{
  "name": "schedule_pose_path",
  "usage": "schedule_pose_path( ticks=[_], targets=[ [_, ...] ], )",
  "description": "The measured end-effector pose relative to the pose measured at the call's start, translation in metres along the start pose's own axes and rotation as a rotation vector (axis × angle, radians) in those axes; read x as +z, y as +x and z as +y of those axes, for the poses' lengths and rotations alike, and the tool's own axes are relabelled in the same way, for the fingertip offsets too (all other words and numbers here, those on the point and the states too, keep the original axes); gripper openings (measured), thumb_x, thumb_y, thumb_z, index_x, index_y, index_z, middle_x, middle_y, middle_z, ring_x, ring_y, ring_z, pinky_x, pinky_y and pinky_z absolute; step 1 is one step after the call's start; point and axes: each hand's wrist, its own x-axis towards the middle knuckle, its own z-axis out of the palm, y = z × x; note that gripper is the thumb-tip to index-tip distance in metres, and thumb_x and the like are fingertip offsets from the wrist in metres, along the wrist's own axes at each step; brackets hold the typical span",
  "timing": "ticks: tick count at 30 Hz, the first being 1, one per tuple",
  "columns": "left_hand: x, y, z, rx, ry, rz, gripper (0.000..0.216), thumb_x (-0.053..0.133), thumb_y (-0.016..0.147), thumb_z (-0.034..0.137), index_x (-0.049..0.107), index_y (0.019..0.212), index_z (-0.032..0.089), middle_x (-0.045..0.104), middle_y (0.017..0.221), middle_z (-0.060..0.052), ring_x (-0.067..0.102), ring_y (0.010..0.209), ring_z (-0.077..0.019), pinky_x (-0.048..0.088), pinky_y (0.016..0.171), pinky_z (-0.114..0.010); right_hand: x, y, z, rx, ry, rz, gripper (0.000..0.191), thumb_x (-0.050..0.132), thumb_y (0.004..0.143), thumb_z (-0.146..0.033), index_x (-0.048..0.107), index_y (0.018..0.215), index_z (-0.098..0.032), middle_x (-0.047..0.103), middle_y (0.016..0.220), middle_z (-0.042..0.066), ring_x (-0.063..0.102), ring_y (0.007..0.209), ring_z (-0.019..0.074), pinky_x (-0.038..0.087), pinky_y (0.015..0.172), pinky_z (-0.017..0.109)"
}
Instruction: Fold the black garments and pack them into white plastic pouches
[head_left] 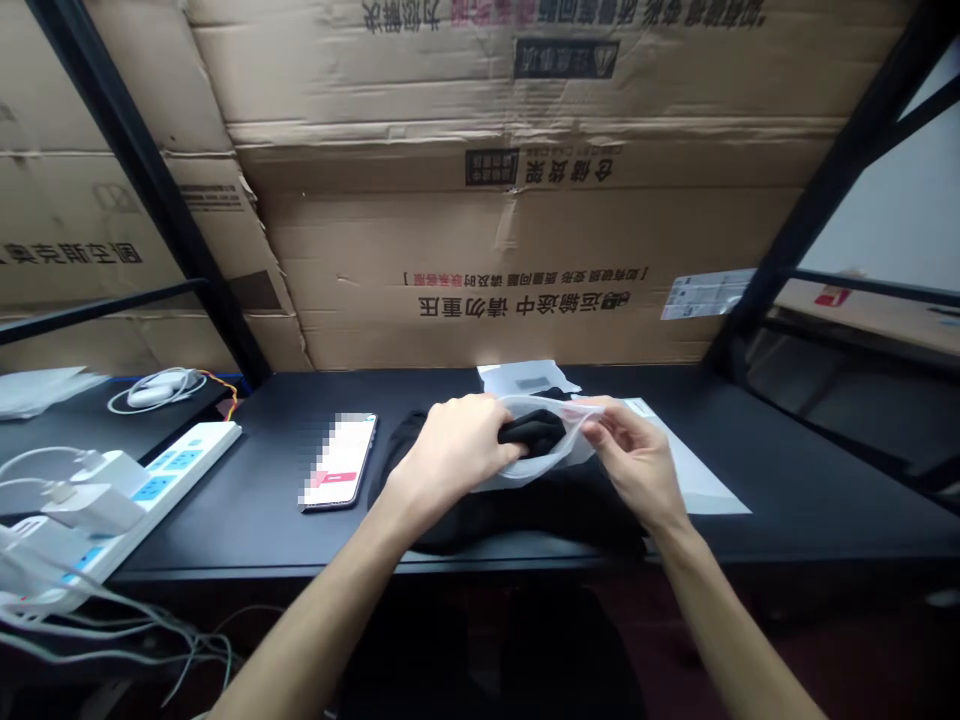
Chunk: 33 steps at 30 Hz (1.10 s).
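A translucent white plastic bag (551, 463) is held with its mouth spread toward me. Folded black cloth (536, 430) shows inside the opening. My left hand (461, 445) is closed on the left side of the bag's mouth, thumb beside the black cloth; its other fingertips are partly hidden. On the right, my right hand (637, 455) pinches the bag's rim between thumb and fingers. More black fabric (525, 515) lies on the table beneath both hands. A flat white sheet or bag (701, 475) extends out from under my right hand.
Left of the fabric lies a phone (341, 465) on the dark table (795, 470). A white power strip (161, 490) with plugs and cables runs along the left edge. Cardboard (487, 230) stands behind, between black metal posts. A pale packet (525, 376) sits behind the bag.
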Motion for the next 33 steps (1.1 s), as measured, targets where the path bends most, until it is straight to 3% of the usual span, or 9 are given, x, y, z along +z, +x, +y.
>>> schedule_pose_path(
  ticks=[4,9,14,18,20,23,26,29,33],
  targets=[
    [-0.004,0.003,-0.011,0.094,-0.142,0.043,0.018,0.073,0.091,0.033,0.084,0.105,0.033,0.078,0.104,-0.002,0.072,0.088,-0.0251,0.048,0.072,-0.03,-0.017,0.006,0.005,0.066,-0.032,-0.256,0.04,0.089,0.081,-0.048,0.081,0.114,-0.028,0.078,0.107,0.004,0.07,0.095,0.0258,0.06,0.092,0.044],
    [-0.01,0.01,-0.022,0.196,-0.46,0.098,0.022,0.068,0.096,0.035,0.082,0.112,0.026,0.073,0.129,-0.005,0.071,0.111,-0.0243,0.053,0.096,-0.033,-0.027,0.017,0.005,0.09,-0.078,-0.25,0.038,0.086,0.084,-0.053,0.083,0.107,-0.023,0.08,0.111,0.008,0.073,0.1,0.0283,0.061,0.09,0.044],
    [-0.004,0.018,-0.037,0.126,-0.82,0.258,0.033,0.066,0.1,0.043,0.076,0.118,0.018,0.078,0.12,-0.008,0.07,0.118,-0.0278,0.056,0.103,-0.038,-0.036,0.021,0.005,0.167,-0.064,-0.221,0.041,0.086,0.082,-0.056,0.084,0.102,-0.021,0.083,0.104,0.007,0.075,0.096,0.0291,0.062,0.088,0.043],
    [0.007,0.019,-0.049,-0.013,-1.064,0.527,0.044,0.062,0.101,0.055,0.071,0.12,0.017,0.079,0.118,-0.009,0.071,0.12,-0.0276,0.059,0.1,-0.038,-0.054,0.024,0.01,0.233,-0.067,-0.086,0.043,0.09,0.077,-0.057,0.084,0.098,-0.02,0.082,0.09,0.005,0.073,0.079,0.0242,0.06,0.07,0.034],
    [0.013,0.014,-0.052,-0.101,-1.157,0.588,0.044,0.061,0.102,0.055,0.068,0.126,0.019,0.077,0.125,-0.011,0.072,0.12,-0.0264,0.061,0.098,-0.038,-0.067,0.026,0.015,0.251,-0.067,0.052,0.043,0.091,0.075,-0.058,0.083,0.093,-0.019,0.079,0.081,0.004,0.069,0.07,0.0215,0.057,0.063,0.033],
    [0.024,-0.005,-0.057,-0.245,-1.281,0.533,0.04,0.06,0.104,0.052,0.066,0.13,0.023,0.074,0.133,-0.013,0.074,0.117,-0.027,0.065,0.091,-0.04,-0.091,0.027,0.019,0.202,-0.105,0.306,0.037,0.089,0.08,-0.054,0.082,0.088,-0.019,0.078,0.08,0.007,0.068,0.069,0.0222,0.054,0.062,0.034],
    [0.039,-0.027,-0.067,-0.379,-1.347,0.426,0.04,0.063,0.102,0.053,0.066,0.132,0.027,0.074,0.133,-0.014,0.075,0.115,-0.0296,0.067,0.084,-0.042,-0.111,0.019,0.021,-0.044,-0.333,0.485,0.022,0.08,0.09,-0.045,0.083,0.097,-0.024,0.08,0.101,0.012,0.074,0.091,0.029,0.056,0.076,0.039],
    [0.05,-0.044,-0.077,-0.482,-1.36,0.394,0.041,0.068,0.099,0.051,0.066,0.134,0.029,0.073,0.136,-0.012,0.074,0.118,-0.0285,0.066,0.082,-0.037,-0.126,0.001,0.031,-0.242,-0.607,0.262,0.022,0.066,0.099,-0.032,0.082,0.113,-0.031,0.077,0.131,0.01,0.071,0.121,0.0345,0.053,0.104,0.046],
    [0.051,-0.055,-0.081,-0.547,-1.345,0.416,0.039,0.069,0.099,0.045,0.066,0.135,0.03,0.072,0.139,-0.01,0.074,0.119,-0.0254,0.065,0.081,-0.032,-0.142,-0.027,0.059,-0.135,-0.837,-0.293,0.039,0.057,0.099,-0.035,0.078,0.131,-0.038,0.069,0.148,0.005,0.067,0.131,0.0387,0.049,0.113,0.061]
  ],
)
